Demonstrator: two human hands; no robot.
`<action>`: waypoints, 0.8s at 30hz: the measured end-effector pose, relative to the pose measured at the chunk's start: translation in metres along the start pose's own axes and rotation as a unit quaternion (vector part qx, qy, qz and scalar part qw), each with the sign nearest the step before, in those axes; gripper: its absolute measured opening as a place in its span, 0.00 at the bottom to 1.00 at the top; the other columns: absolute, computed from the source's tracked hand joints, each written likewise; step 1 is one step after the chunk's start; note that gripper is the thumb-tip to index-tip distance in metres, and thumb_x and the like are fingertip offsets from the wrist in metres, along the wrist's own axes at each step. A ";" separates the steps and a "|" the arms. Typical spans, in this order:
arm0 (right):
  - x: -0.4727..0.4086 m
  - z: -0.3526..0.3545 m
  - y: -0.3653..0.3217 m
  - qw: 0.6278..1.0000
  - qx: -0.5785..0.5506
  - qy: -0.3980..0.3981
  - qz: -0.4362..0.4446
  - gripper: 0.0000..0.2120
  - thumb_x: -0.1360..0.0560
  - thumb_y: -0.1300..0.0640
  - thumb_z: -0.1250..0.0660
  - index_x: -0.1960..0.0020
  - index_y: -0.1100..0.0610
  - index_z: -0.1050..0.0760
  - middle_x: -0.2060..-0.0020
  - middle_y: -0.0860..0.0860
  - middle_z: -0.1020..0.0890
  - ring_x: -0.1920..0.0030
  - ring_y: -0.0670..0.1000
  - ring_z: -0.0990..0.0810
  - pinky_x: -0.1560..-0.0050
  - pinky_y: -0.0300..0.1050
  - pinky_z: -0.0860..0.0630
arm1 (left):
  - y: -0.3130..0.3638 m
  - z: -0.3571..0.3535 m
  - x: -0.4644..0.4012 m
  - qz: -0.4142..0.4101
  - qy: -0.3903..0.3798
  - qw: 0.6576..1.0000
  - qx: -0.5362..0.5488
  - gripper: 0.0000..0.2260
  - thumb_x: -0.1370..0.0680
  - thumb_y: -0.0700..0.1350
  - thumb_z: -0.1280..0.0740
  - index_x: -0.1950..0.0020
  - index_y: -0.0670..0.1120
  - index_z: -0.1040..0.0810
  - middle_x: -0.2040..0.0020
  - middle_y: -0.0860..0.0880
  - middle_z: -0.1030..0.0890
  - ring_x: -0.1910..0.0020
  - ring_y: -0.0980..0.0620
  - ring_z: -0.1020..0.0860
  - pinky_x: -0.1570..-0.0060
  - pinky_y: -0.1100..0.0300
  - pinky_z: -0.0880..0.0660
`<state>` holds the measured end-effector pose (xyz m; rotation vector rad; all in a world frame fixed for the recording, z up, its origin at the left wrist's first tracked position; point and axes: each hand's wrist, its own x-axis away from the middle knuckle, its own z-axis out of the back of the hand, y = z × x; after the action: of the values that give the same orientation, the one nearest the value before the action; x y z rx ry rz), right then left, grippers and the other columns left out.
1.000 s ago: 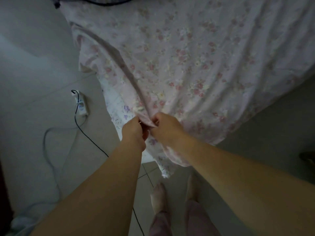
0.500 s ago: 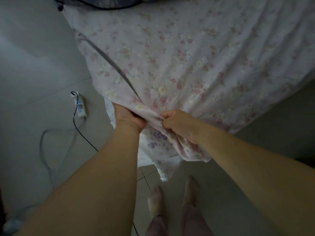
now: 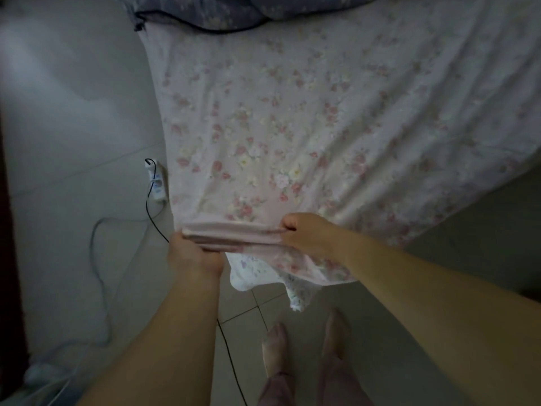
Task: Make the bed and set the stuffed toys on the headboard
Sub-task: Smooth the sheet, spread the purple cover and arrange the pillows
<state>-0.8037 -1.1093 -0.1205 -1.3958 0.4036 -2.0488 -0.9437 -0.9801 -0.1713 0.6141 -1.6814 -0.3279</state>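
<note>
At the bed's near corner, the left hand (image 3: 193,254) and right hand (image 3: 307,232) each grip the floral sheet (image 3: 292,127) by its folded hem. Light, limp cloth; hold the hem.

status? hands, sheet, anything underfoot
Left hand and right hand both grip the floral sheet hem, stretched between them. Sheet corner hangs off the bed. Power strip and cables on floor nearby.
</note>
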 end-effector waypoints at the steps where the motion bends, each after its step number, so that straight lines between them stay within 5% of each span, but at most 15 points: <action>1: -0.001 -0.002 -0.001 1.000 0.018 -0.005 0.001 0.09 0.22 0.59 0.44 0.61 0.55 0.32 0.64 0.50 0.30 0.66 0.48 0.33 0.67 0.40 0.37 | 0.000 0.003 0.001 0.014 0.001 1.000 0.012 0.17 0.20 0.49 0.45 0.36 0.46 0.24 0.38 0.42 0.23 0.40 0.40 0.25 0.42 0.41 0.28; 7: -0.002 0.001 -0.001 1.000 -0.023 0.005 -0.013 0.07 0.23 0.61 0.41 0.60 0.56 0.30 0.69 0.50 0.31 0.70 0.48 0.33 0.71 0.39 0.35 | 0.002 -0.014 0.024 0.090 -0.086 0.990 0.065 0.14 0.22 0.54 0.39 0.46 0.46 0.21 0.49 0.43 0.19 0.52 0.43 0.22 0.42 0.41 0.31; 12: -0.001 0.006 0.002 0.998 -0.051 0.000 -0.026 0.10 0.22 0.61 0.42 0.61 0.56 0.29 0.72 0.51 0.30 0.82 0.44 0.33 0.79 0.34 0.35 | 0.004 -0.023 0.028 0.163 -0.194 0.967 -0.007 0.25 0.27 0.60 0.34 0.39 0.45 0.22 0.42 0.40 0.19 0.42 0.40 0.23 0.45 0.42 0.26; 21: -0.005 0.001 0.004 0.998 -0.058 -0.008 -0.018 0.08 0.22 0.60 0.44 0.57 0.56 0.27 0.68 0.52 0.28 0.72 0.50 0.30 0.72 0.41 0.32 | 0.004 -0.021 0.030 0.169 -0.250 0.953 -0.018 0.22 0.25 0.59 0.38 0.44 0.44 0.20 0.44 0.41 0.18 0.53 0.40 0.17 0.53 0.37 0.23; 24: -0.004 0.001 0.006 0.998 -0.054 -0.010 -0.027 0.08 0.23 0.62 0.44 0.59 0.56 0.30 0.71 0.52 0.30 0.74 0.49 0.32 0.75 0.38 0.34 | 0.007 -0.019 0.028 0.151 -0.191 0.970 -0.027 0.14 0.25 0.52 0.35 0.50 0.43 0.20 0.48 0.41 0.19 0.50 0.41 0.19 0.48 0.44 0.22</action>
<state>-0.7999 -1.1111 -0.1266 -1.5038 0.4793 -2.0816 -0.9292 -0.9882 -0.1405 0.2542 -2.0959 -0.2827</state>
